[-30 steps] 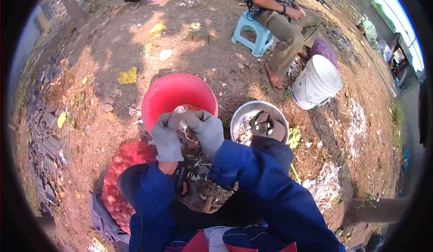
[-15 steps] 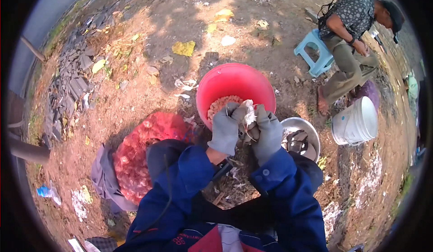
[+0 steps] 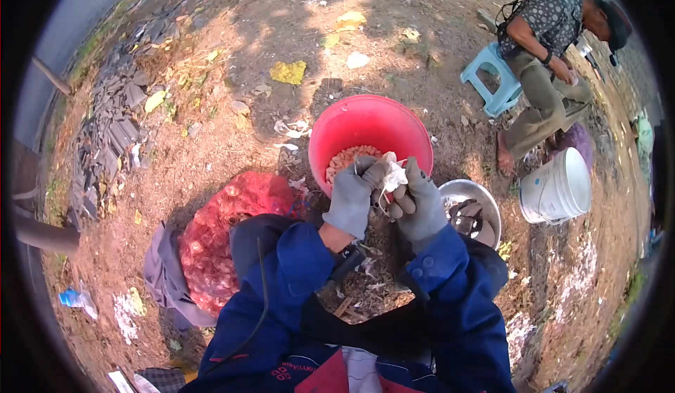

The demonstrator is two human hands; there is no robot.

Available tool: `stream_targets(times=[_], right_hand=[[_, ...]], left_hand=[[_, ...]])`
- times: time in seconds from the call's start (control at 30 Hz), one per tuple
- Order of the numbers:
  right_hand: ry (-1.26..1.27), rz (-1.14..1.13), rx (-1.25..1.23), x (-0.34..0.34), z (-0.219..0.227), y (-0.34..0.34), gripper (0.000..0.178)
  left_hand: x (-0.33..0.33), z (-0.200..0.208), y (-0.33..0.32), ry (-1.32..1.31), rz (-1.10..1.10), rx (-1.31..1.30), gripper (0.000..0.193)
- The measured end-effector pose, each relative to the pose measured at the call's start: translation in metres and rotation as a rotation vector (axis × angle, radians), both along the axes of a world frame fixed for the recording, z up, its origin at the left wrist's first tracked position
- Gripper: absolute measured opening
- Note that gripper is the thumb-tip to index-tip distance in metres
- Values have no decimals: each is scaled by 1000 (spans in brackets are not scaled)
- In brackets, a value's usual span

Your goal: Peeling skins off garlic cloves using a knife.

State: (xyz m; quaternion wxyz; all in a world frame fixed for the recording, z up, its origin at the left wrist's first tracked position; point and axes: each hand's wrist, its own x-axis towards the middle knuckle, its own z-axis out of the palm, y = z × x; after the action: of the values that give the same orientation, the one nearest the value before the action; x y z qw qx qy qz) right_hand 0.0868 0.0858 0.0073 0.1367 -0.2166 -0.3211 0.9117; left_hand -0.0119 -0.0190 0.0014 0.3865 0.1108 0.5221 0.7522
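Note:
Over the near edge of a red bucket (image 3: 380,122), my left hand (image 3: 348,202) and my right hand (image 3: 425,207), both in grey gloves, are closed on one white garlic bulb (image 3: 394,173). Its papery skin is loose, and thin strands hang below it. The curled fingers hide its lower part. Pale peeled garlic cloves (image 3: 348,159) lie at the bottom of the bucket. Left of my knee slumps a red mesh sack (image 3: 211,252) full of what look like garlic bulbs. A metal bowl (image 3: 495,214) with dark items, hard to make out, stands right of my right hand.
At the far right another person (image 3: 545,24) sits bent forward beside a light blue plastic stool (image 3: 500,98). A white bucket (image 3: 552,192) lies tilted near that person's feet. Broken dark tiles (image 3: 116,136) litter the left, and garlic skins (image 3: 292,129) dot the ground.
My right hand has turned and shifted slightly right, with its fingers more curled. The bulb has moved a little right and its skin looks more spread. The view has shifted slightly.

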Motion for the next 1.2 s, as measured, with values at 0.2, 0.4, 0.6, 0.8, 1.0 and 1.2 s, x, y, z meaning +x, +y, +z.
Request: stream_targets(times=[0.2, 0.4, 0.6, 0.8, 1.0, 1.2], right_hand=[[-99, -92, 141, 2, 1, 1, 36], [-118, -80, 96, 8, 5, 6, 28], [-77, -78, 188, 10, -2, 6, 24], [-192, -42, 395, 9, 12, 4, 25], [-115, 3, 437, 7, 5, 0, 32], [-312, -54, 1159, 7, -18, 20, 40]], left_hand=[[6, 10, 3, 157, 54, -202, 19], [6, 40, -4, -132, -116, -114, 28], [5, 24, -5, -179, -74, -135, 29], [5, 3, 2, -9, 114, -117, 21], [-7, 8, -6, -333, 44, -41, 19], [-16, 12, -9, -233, 100, -68, 16]])
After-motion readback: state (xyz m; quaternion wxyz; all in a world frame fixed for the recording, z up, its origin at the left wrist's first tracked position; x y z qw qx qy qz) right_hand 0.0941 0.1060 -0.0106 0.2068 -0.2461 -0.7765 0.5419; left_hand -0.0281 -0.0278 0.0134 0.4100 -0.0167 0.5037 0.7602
